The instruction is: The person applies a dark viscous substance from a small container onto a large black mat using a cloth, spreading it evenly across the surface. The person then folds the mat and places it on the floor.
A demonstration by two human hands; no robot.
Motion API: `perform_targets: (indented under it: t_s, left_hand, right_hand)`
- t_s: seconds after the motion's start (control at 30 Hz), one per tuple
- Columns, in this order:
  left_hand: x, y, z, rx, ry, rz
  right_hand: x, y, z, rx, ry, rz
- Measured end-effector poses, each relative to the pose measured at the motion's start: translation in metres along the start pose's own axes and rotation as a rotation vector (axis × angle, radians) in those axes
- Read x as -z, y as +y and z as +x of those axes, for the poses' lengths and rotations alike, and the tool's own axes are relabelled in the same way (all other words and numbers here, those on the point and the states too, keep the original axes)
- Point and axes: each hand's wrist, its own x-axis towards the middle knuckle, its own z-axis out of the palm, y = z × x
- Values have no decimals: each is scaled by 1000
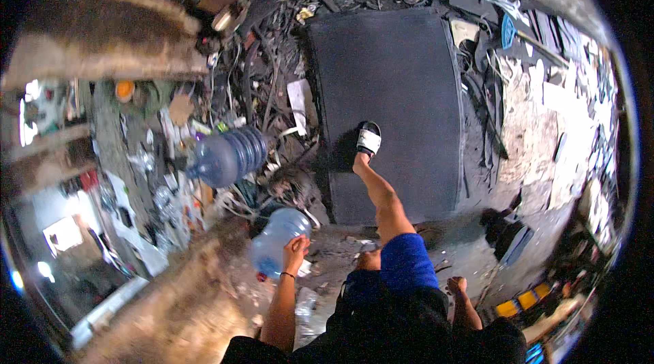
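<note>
Left hand (pixel 296 255): gripping blue bottle (pixel 276 240) at 7 o'clock, probably to keep it steady | Right hand (pixel 458 285): between 4 and 5 o'clock, curled closed, seemingly empty | Second bottle (pixel 228 156): 9 o'clock, sideways, perhaps for stability

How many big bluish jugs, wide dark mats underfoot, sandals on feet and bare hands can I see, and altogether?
Big bluish jugs: 2 (paler jug, darker jug)
Mat: 1
Worn sandal: 1
Hands: 2 (left hand, right hand)
Total: 6
</note>
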Motion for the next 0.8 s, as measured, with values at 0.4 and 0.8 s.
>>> perform_targets:
  t_s: [0.4,0.8]
  left_hand:
    - [-84,341,221,-80,-134,593]
    - [-221,386,487,-84,-442,998]
  right_hand:
    - [-130,-425,13,120,88,860]
    - [-315,-534,-80,-621,244,1513]
